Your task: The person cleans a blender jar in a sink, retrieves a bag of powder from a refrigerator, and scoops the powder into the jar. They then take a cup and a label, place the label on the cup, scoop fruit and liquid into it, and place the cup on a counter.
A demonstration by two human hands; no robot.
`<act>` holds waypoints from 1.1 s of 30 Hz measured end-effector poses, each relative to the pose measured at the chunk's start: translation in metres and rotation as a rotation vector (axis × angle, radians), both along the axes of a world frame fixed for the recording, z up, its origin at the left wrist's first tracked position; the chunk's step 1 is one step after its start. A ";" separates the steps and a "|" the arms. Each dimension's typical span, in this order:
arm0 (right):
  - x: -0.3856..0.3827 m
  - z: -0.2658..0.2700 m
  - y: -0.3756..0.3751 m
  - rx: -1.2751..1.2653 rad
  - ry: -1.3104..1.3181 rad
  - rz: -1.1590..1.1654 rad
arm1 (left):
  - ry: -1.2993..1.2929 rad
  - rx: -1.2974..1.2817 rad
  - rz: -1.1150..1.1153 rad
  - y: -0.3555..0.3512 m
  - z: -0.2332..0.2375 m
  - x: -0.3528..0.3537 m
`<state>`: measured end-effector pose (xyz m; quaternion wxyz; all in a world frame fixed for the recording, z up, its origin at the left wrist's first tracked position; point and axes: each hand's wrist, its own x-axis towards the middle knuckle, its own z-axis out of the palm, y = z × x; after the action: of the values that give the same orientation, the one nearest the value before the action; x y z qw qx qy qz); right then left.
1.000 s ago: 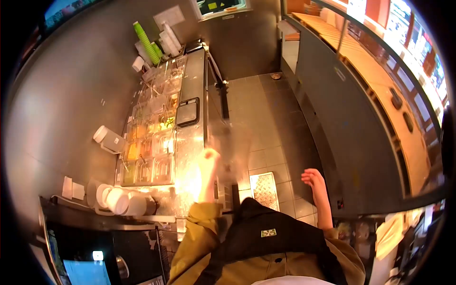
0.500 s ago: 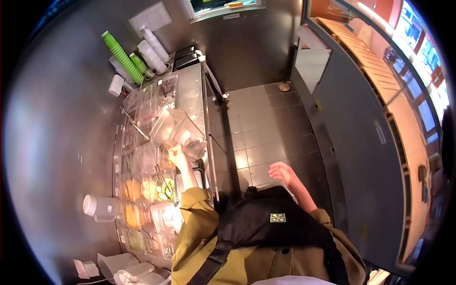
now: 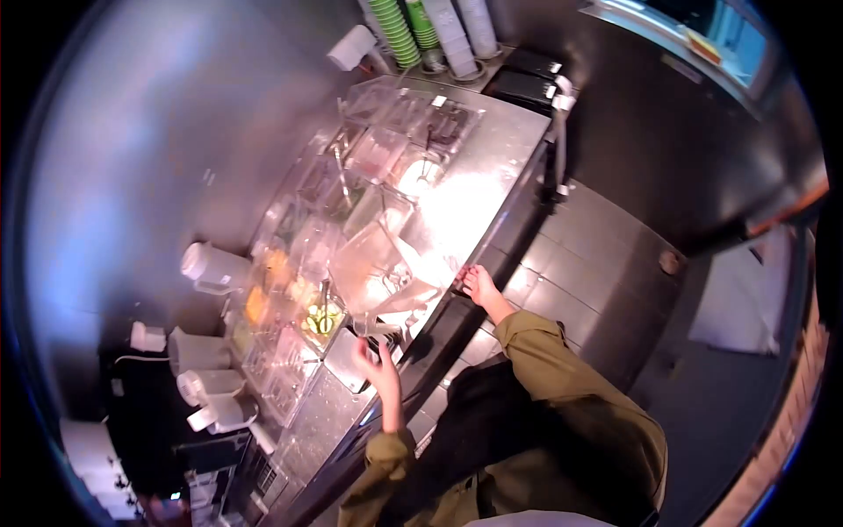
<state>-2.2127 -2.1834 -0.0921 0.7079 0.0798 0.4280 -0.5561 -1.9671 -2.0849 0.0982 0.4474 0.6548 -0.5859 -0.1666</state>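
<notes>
A large clear plastic container (image 3: 362,266) sits tilted over the bins on the steel counter. Just below its near edge is my left hand (image 3: 380,376), thumb and fingers apart, holding nothing. A white-lidded or pale tray (image 3: 346,360) lies beside that hand. My right hand (image 3: 479,288) is at the counter's front edge, right of the container, its fingers loosely extended and nothing seen in them. Sliced green food with a utensil fills a clear bin (image 3: 323,320) left of the container.
Stacks of green cups (image 3: 392,33) and white cups (image 3: 450,39) stand at the counter's far end, near a black box (image 3: 522,81). White jugs (image 3: 213,266) line the wall side. Dark floor tiles (image 3: 575,255) run along the counter's right.
My view has turned toward the counter. The clear container has left my left hand's grip and now rests tilted over the bins. My right hand has come over to the counter edge.
</notes>
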 end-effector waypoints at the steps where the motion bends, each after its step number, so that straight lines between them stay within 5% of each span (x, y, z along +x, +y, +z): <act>1: 0.002 0.000 -0.010 0.020 -0.149 -0.020 | 0.055 0.081 0.083 0.023 -0.002 -0.006; 5: -0.013 -0.031 0.013 -0.081 -0.354 0.002 | 0.058 0.408 0.070 0.108 -0.061 -0.032; 8: -0.059 -0.057 0.084 0.103 -0.106 0.189 | 0.130 0.783 -0.062 0.147 -0.127 -0.045; 10: -0.132 -0.030 0.163 -0.004 0.076 0.167 | 0.000 1.144 -0.351 0.141 -0.136 -0.078; 11: -0.170 -0.033 0.198 -0.048 0.126 0.077 | -0.203 0.994 -0.698 0.132 -0.142 -0.094; 13: -0.250 -0.051 0.243 0.176 0.306 0.110 | -0.424 1.025 -0.799 0.100 -0.142 -0.145; 14: -0.299 0.013 0.238 0.441 0.567 0.293 | -0.341 1.197 -0.834 0.071 -0.137 -0.182; 17: -0.403 0.005 0.250 0.354 1.342 -0.084 | -0.138 1.285 -0.923 0.016 -0.215 -0.215; 18: -0.429 0.020 0.237 0.384 1.154 -0.205 | -0.336 1.213 -0.982 -0.007 -0.241 -0.229; 19: -0.454 0.023 0.221 0.461 1.237 -0.321 | -0.334 1.091 -1.005 -0.028 -0.264 -0.243; 20: -0.483 0.014 0.223 0.379 1.322 -0.289 | -0.398 0.997 -1.007 -0.052 -0.274 -0.269; 21: -0.511 0.005 0.219 0.568 1.452 -0.205 | -0.364 0.990 -0.977 -0.074 -0.297 -0.283; 22: -0.541 -0.008 0.217 0.577 1.911 -0.027 | -0.320 0.932 -0.984 -0.092 -0.323 -0.290; 23: -0.580 -0.008 0.217 0.745 1.961 0.271 | -0.347 0.792 -1.007 -0.110 -0.344 -0.299; 24: -0.603 -0.009 0.215 0.716 2.107 0.331 | -0.360 0.879 -0.925 -0.124 -0.359 -0.303; 28: -0.644 -0.028 0.214 0.748 2.146 0.575 | -0.499 0.416 -0.580 -0.189 -0.395 -0.297; 29: -0.647 -0.033 0.215 0.764 2.135 0.605 | -0.332 0.275 -0.392 -0.212 -0.400 -0.295; 30: -0.650 -0.035 0.216 0.777 2.126 0.634 | -0.563 -0.072 -0.283 -0.246 -0.417 -0.266; 31: -0.651 -0.039 0.216 0.785 2.116 0.656 | -0.720 -0.051 0.022 -0.262 -0.409 -0.270; 33: -0.654 -0.040 0.214 0.786 2.104 0.696 | -0.572 0.388 -0.060 -0.293 -0.419 -0.247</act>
<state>-2.8664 -1.9694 -0.1323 0.0462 -0.3271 0.9428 0.0456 -2.2143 -2.3777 -0.3211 0.1270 0.7304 -0.6640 -0.0976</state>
